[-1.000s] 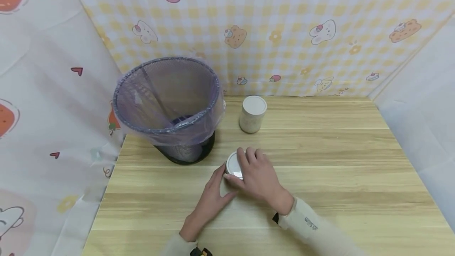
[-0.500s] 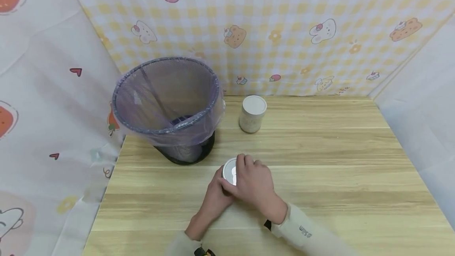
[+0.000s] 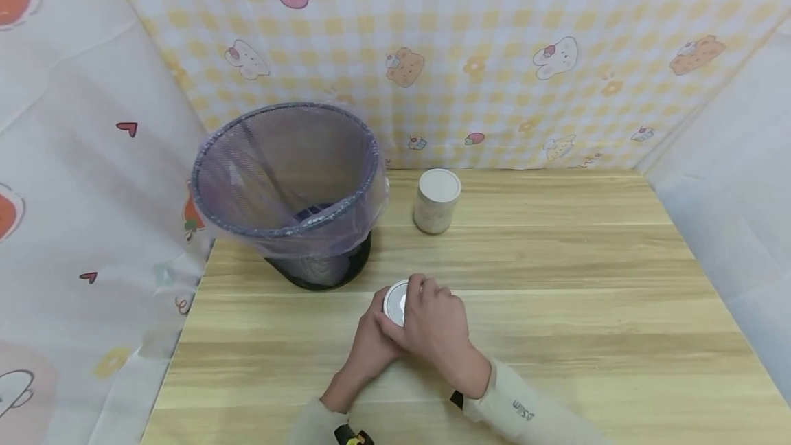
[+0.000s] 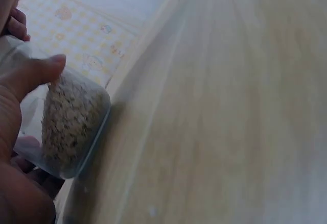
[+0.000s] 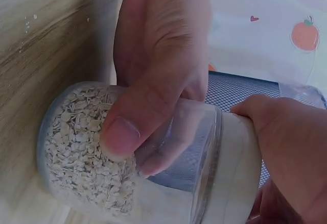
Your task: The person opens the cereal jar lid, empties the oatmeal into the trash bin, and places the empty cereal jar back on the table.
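The head view shows both hands on one jar, near the middle of a pale wooden table (image 3: 556, 335). The left hand (image 3: 371, 343), at 7 o'clock from the lid, grips the side of a round, see-through jar of pale oat flakes (image 5: 84, 150). The right hand (image 3: 436, 321), at 4 o'clock, curls round its flat white lid (image 5: 236, 165), which is on the jar. I cannot tell if the jar's bottom touches the table. At 1 o'clock from it, apart, a second round jar with a white top (image 3: 436, 201) stands up straight. Between 10 and 11 o'clock is a big, dark mesh bin (image 3: 285, 233) with a thin, purplish plastic bag (image 3: 355, 229) over its rim.
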